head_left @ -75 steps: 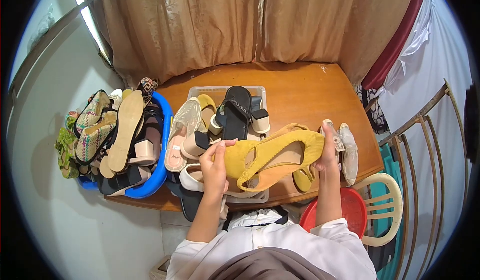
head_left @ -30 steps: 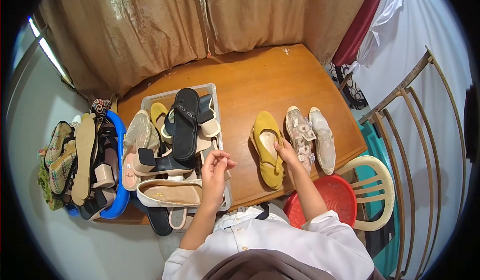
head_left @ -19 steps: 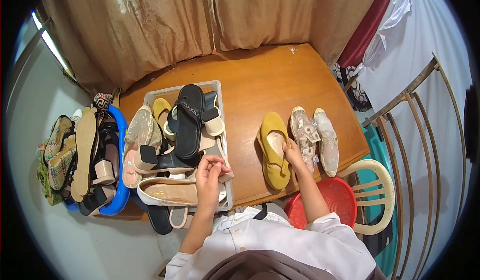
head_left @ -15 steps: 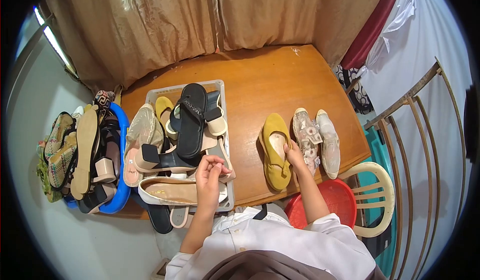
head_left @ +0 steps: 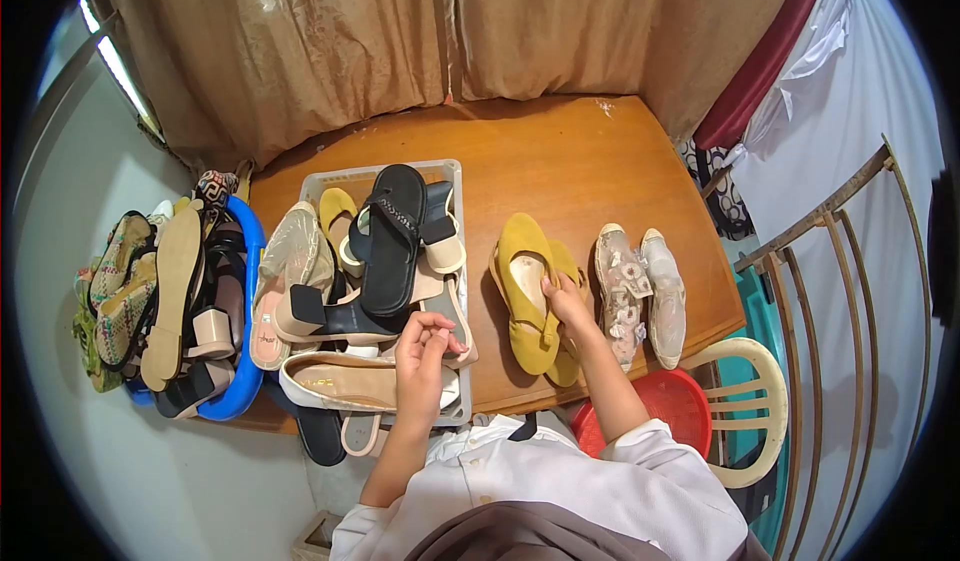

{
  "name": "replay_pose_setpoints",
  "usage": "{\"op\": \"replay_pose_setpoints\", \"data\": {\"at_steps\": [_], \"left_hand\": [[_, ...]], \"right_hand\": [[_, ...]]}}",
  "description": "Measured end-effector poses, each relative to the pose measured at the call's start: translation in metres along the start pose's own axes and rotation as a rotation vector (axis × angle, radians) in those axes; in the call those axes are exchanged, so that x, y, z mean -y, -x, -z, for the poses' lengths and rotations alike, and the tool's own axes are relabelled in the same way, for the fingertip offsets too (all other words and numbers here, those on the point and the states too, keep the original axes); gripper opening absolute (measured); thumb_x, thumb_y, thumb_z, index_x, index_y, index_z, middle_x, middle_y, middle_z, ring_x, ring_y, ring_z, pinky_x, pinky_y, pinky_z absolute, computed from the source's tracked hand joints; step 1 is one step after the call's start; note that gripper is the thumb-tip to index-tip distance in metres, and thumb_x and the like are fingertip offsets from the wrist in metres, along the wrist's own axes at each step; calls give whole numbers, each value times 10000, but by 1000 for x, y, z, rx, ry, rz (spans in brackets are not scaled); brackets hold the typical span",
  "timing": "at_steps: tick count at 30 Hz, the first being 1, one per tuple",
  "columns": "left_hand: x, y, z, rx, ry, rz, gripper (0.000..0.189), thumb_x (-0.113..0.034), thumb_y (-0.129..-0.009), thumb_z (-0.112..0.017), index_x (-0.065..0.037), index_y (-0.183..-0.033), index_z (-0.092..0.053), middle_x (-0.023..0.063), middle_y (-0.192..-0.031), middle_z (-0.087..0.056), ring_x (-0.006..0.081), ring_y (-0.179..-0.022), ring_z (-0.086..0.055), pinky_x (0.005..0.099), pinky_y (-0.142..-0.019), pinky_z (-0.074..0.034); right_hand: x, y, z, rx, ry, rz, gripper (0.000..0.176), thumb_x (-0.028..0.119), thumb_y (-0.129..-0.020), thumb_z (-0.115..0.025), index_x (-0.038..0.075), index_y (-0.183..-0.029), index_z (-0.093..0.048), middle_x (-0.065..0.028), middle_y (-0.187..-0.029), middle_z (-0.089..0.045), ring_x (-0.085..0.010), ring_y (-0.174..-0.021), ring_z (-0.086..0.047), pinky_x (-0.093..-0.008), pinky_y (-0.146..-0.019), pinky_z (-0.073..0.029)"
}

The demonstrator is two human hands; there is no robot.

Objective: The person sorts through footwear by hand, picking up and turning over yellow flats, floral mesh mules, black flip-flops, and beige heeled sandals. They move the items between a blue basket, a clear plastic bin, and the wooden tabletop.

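My right hand [head_left: 568, 306] grips a mustard-yellow flat shoe [head_left: 522, 326] by its inner edge, over the table. A second yellow flat shoe [head_left: 565, 366] is partly hidden behind it and my hand. To their right, a pair of pale shoes lies side by side: a flower-trimmed shoe [head_left: 622, 311] and a clear-looking shoe [head_left: 665, 301]. My left hand [head_left: 425, 353] hovers at the right edge of the grey crate [head_left: 456, 176], fingers loosely curled and apart, holding nothing. Near it are a white flat shoe [head_left: 340, 381] and a black flip-flop [head_left: 392, 251].
A blue basket [head_left: 250, 291] heaped with shoes stands at the left, with a tan sandal [head_left: 172, 311] on top. A red basket [head_left: 655, 411] sits by a cream plastic chair [head_left: 765, 361] in front. A metal rack [head_left: 830, 216] stands right; curtains [head_left: 330, 51] hang behind the wooden table [head_left: 550, 151].
The held yellow shoe has shifted slightly left and turned, so the second yellow shoe behind it now shows. My left hand stays by the crate. The view has shifted slightly.
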State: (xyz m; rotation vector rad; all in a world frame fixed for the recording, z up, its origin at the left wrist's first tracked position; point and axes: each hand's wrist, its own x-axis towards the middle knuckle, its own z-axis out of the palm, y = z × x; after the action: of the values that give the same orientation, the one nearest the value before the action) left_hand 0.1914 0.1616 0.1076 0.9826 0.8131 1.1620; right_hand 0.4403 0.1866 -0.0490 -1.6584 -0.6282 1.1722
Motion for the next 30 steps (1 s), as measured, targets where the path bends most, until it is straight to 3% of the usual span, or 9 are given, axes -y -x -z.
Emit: {"op": "replay_pose_setpoints", "data": {"at_steps": [7,10,13,16,18,21,24,27,30], "left_hand": [[-8,5,11,-28,-22,-10,59,-68,-900,-454,-25,-918,-491,23,-720,-492,88,-672,-507,275,-720,-478],[-9,4,11,-25,-7,-3,58,-64,-900,-450,-25,-916,-491,23,-718,-490,90,-670,-509,279,-722,-479],[-6,0,6,-10,-8,12,58,-68,-899,-453,-25,-913,-491,22,-712,-488,91,-667,-506,282,-718,-477],[-3,0,0,8,11,42,59,-72,-899,-455,-26,-912,-489,21,-704,-487,89,-662,-501,280,-715,-472],[-2,1,-3,22,25,70,59,-74,-900,-455,-26,-913,-488,20,-704,-487,87,-660,-498,278,-717,-469],[-3,1,-6,28,31,91,59,-76,-902,-455,-27,-914,-487,20,-703,-487,85,-661,-496,276,-722,-466],[-1,0,-6,26,25,98,60,-78,-903,-456,-28,-915,-487,20,-702,-486,85,-661,-495,276,-726,-464],[1,1,-5,24,24,99,60,-80,-904,-458,-30,-912,-488,19,-704,-484,84,-662,-494,277,-727,-463],[1,2,-6,17,26,108,59,-82,-904,-460,-31,-908,-491,16,-708,-483,83,-662,-493,277,-726,-462]], "right_hand": [[23,19,15,26,-110,-32,347,157,-930,-484,-4,-1237,-475,-107,-1099,-582,-172,-961,-540,-277,-838,-422],[22,27,32,-43,-5,66,373,162,-918,-493,-12,-1246,-459,-148,-1099,-582,-237,-972,-556,-316,-856,-427],[-3,20,40,-271,523,168,393,180,-901,-507,-17,-1238,-459,-195,-1074,-581,-323,-975,-557,-366,-880,-421],[0,31,40,-373,704,339,450,179,-882,-529,-36,-1257,-404,-271,-1243,-442,-395,-1136,-444,-426,-965,-343],[12,45,39,-393,740,403,630,206,-836,-594,-43,-1324,-282,-313,-1302,-322,-450,-1201,-338,-464,-1017,-278],[24,70,29,-354,768,501,823,292,-763,-684,-6,-1364,-206,-322,-1269,-334,-465,-1169,-367,-467,-996,-322],[35,101,13,-155,941,372,1044,314,-635,-788,64,-1403,-127,-343,-1287,-275,-488,-1152,-376,-480,-955,-375],[15,101,8,-232,1134,401,1140,266,-550,-835,126,-1420,-112,-357,-1293,-233,-507,-1123,-397,-494,-906,-413],[4,89,8,-294,1073,487,1144,219,-529,-834,140,-1424,-125,-354,-1273,-244,-508,-1059,-441,-483,-881,-428]]}}
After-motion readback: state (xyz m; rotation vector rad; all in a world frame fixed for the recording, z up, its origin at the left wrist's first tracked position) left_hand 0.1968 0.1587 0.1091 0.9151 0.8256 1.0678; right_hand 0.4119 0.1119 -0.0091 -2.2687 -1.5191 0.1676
